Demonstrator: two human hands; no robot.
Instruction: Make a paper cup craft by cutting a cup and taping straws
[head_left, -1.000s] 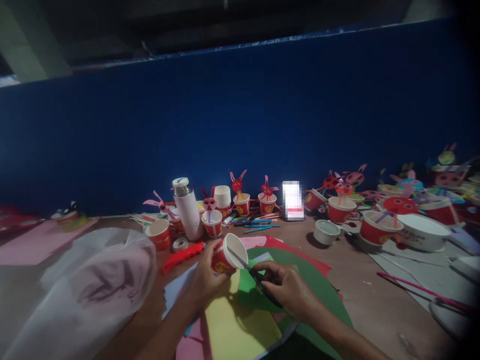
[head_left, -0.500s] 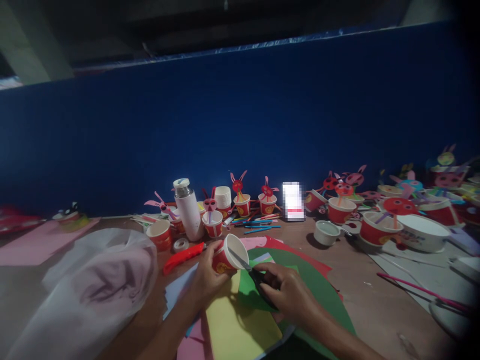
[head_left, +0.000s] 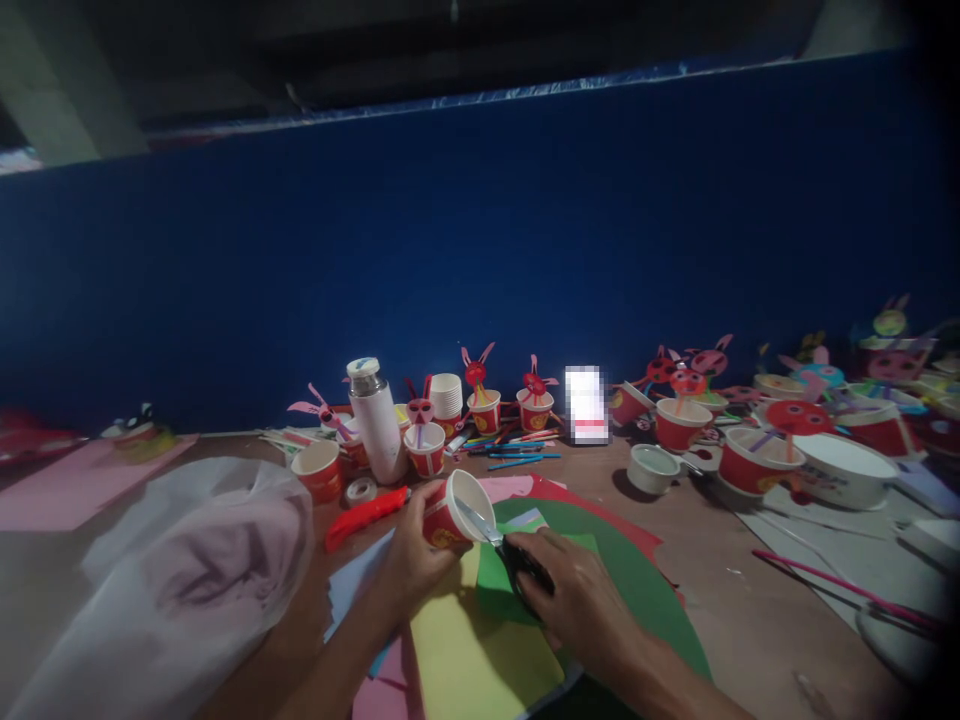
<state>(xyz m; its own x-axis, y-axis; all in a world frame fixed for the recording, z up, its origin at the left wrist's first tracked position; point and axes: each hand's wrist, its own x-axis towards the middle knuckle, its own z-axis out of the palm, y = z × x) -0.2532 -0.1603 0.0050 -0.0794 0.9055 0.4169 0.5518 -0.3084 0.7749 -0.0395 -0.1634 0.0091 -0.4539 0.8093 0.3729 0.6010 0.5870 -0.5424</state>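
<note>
My left hand (head_left: 412, 555) is wrapped round a red paper cup (head_left: 444, 522), tilted so its white mouth faces right and up. In my right hand (head_left: 566, 585) is a pair of black-handled scissors (head_left: 517, 570), fingers closed on the handles. The metal blades reach into the cup's mouth near its rim; whether they cut the wall I cannot tell. Beneath both hands lie yellow paper (head_left: 480, 650) and green paper (head_left: 645, 580). A red utility knife (head_left: 366, 518) rests left of the cup, beside a roll of tape (head_left: 361, 491).
A white flask (head_left: 376, 430) and a stack of paper cups (head_left: 446, 397) stand behind. Decorated cups (head_left: 484, 410) line the back, with more crowded at the right. A small bowl (head_left: 654, 468) is right of centre. A clear plastic bag (head_left: 202, 560) lies left. A lit phone (head_left: 587, 405) leans against the blue partition.
My right hand has shifted slightly and turned its back more upward, with the fingers closer round the scissor handles. The cup in my left hand has barely moved.
</note>
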